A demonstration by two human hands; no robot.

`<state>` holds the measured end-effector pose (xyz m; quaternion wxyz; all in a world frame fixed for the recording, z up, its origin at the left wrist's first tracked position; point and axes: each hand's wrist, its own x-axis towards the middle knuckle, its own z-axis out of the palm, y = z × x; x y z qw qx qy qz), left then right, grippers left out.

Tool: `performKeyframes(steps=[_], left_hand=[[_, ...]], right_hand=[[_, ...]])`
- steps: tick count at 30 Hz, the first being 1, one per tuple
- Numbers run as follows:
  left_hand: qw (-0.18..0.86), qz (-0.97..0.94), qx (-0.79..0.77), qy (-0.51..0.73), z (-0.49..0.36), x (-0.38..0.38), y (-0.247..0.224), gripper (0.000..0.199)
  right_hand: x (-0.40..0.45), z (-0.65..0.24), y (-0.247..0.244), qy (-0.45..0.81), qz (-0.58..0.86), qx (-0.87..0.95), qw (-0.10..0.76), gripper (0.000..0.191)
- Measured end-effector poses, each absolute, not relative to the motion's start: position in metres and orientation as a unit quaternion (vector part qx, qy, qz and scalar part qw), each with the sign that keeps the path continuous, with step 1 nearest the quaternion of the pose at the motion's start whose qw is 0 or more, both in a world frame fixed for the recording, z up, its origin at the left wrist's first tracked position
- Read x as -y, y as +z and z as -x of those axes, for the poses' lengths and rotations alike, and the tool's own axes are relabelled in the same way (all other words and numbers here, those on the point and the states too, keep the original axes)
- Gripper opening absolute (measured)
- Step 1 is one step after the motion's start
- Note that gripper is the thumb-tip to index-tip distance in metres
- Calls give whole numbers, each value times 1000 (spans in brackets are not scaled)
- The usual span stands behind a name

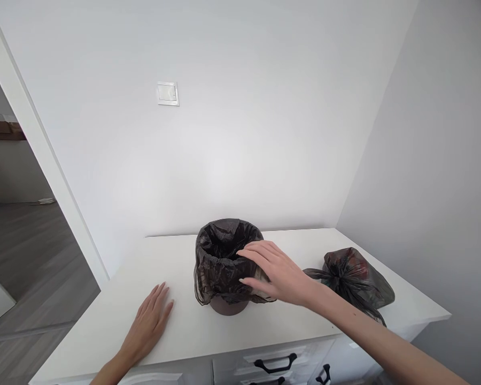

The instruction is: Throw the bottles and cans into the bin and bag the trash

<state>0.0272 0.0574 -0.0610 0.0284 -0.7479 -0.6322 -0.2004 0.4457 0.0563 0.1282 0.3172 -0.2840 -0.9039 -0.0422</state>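
Observation:
A small brown bin stands upright on the white cabinet top. Its rim is lined with a black trash bag, folded outward so the edge hangs loosely around the sides. My right hand is at the bin's right side, thumb and fingers apart near the bag's rim; whether it touches the plastic I cannot tell. Flat on the cabinet top, left of the bin, lies my left hand with its fingers stretched out. To the right rests a tied, filled black trash bag, partly hidden behind my right forearm.
The cabinet front has drawers with black handles. A wall with a light switch rises behind, and a second wall closes the right side. At left, a doorway shows a grey wooden floor.

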Motion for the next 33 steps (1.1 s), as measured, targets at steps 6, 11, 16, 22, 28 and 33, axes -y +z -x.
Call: performKeyframes(steps=[6, 11, 16, 22, 28, 33], left_hand=[[24, 728, 660, -183, -26, -65, -68, 67], [30, 722, 664, -192, -28, -61, -67, 65], [35, 722, 665, -189, -31, -58, -64, 64], [43, 721, 667, -182, -30, -59, -65, 64], [38, 718, 675, -166, -29, -62, -69, 68], [43, 724, 671, -157, -29, -64, -72, 68]], right_hand=[[-105, -447, 135, -44, 316, 926, 202, 41], [-144, -491, 139, -25, 439, 881, 175, 36], [-186, -560, 131, -85, 569, 812, 96, 35], [-193, -619, 122, -108, 622, 771, 84, 42], [-148, -582, 83, -191, 511, 790, 279, 45], [-100, -527, -5, -24, 406, 882, 239, 38]])
